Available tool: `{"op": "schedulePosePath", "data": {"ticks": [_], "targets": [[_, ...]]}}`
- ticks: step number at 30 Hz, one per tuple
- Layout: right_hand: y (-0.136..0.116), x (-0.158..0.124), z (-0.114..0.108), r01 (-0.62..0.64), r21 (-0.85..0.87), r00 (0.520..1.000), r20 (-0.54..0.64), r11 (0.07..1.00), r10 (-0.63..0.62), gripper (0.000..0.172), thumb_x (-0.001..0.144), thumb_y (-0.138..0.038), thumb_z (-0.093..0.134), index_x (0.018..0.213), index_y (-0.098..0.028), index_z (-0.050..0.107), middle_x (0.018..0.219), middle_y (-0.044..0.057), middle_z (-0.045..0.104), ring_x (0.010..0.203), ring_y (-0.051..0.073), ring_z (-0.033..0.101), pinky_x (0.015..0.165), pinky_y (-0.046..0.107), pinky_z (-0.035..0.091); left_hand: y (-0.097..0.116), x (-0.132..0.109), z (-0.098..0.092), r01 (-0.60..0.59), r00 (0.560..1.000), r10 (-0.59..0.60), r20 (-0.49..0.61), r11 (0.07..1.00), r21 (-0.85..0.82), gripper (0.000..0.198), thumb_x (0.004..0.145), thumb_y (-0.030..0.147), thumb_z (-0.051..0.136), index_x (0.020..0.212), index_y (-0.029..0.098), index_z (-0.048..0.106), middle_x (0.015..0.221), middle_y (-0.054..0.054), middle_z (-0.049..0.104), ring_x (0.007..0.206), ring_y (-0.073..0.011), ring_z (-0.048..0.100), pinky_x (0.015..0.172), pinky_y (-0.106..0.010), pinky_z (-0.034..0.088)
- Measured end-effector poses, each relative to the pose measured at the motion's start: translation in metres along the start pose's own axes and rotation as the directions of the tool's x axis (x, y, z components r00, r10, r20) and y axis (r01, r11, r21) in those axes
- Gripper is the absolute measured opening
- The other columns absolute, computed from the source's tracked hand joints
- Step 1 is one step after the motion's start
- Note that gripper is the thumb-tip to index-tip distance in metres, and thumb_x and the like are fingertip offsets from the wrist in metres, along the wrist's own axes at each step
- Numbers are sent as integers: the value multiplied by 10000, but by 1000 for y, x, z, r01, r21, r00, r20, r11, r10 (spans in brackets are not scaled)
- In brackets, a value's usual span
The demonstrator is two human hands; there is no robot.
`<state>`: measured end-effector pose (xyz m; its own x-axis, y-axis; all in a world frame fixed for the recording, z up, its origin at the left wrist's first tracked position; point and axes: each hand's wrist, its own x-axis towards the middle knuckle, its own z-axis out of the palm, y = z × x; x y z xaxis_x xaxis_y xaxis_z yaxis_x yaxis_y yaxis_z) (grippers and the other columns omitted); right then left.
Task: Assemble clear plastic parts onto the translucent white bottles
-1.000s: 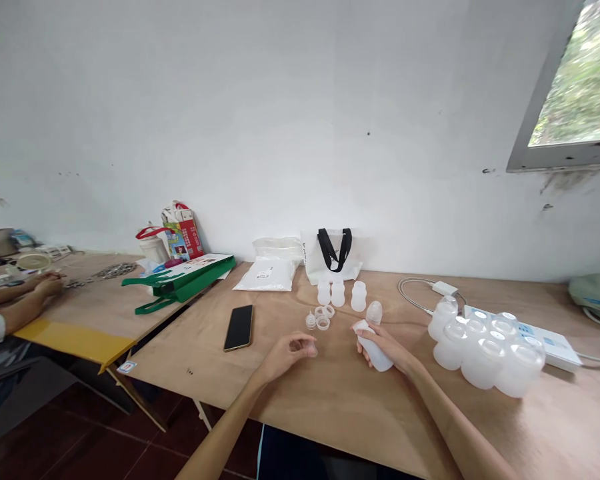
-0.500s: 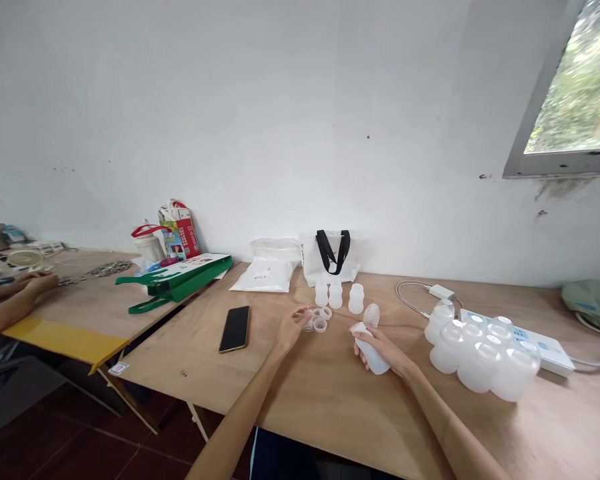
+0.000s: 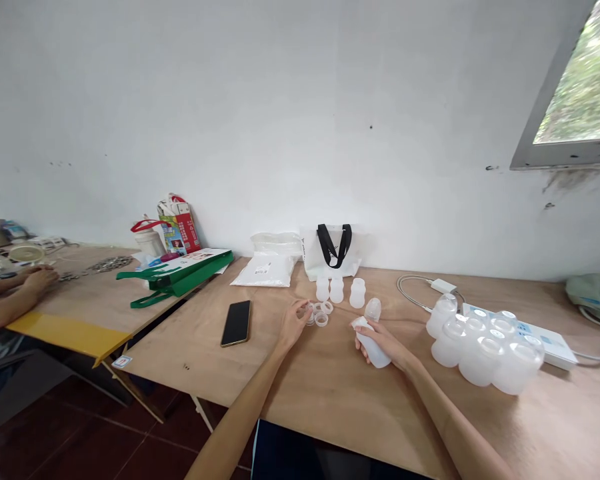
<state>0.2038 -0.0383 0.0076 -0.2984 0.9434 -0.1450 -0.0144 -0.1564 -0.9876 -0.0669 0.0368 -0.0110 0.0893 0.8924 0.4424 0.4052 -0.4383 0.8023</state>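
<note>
My left hand (image 3: 294,325) reaches over the table, its fingertips at a small translucent cone-shaped piece (image 3: 310,316). I cannot tell whether they hold it. Just right of it lie several translucent plastic rings (image 3: 321,315). My right hand (image 3: 380,343) grips a white plastic bottle (image 3: 374,353) lying tilted, its neck toward the upper left. Close beyond that hand stands a translucent bottle cap or nipple (image 3: 373,309). Behind the rings stand several frosted bottles (image 3: 336,289).
A black smartphone (image 3: 236,323) lies left of my left hand. Several wide frosted containers (image 3: 480,350) stand right, partly on a white box (image 3: 540,343). White bags and a green bag (image 3: 177,277) line the wall. A co-worker's hand (image 3: 40,280) rests on the neighbouring table.
My left hand has moved forward from above the bare table to the small piece and rings. My right hand and its bottle stay nearly still.
</note>
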Motion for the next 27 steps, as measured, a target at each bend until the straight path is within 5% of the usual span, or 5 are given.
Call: {"op": "schedulePosePath", "data": {"ticks": [14, 27], "targets": [[5, 4, -3, -1, -18, 1000, 7, 1000, 1, 447, 835, -602, 709, 1039, -247, 530, 703, -27, 674, 496, 133, 579, 440, 254, 501, -1, -10, -4, 32, 999, -32, -6, 999, 22, 267, 917, 306, 647, 1151, 194, 712, 1162, -96, 751, 1004, -233, 702, 912, -350, 562], [-1, 1, -1, -19, -13, 1000, -5, 1000, 19, 449, 815, -582, 729, 1057, -245, 557, 696, -20, 679, 506, 142, 585, 443, 259, 513, 6, -11, -3, 19, 1000, -18, -4, 998, 67, 239, 900, 284, 648, 1112, 213, 730, 1213, -89, 743, 1132, -273, 688, 1053, -424, 519]]}}
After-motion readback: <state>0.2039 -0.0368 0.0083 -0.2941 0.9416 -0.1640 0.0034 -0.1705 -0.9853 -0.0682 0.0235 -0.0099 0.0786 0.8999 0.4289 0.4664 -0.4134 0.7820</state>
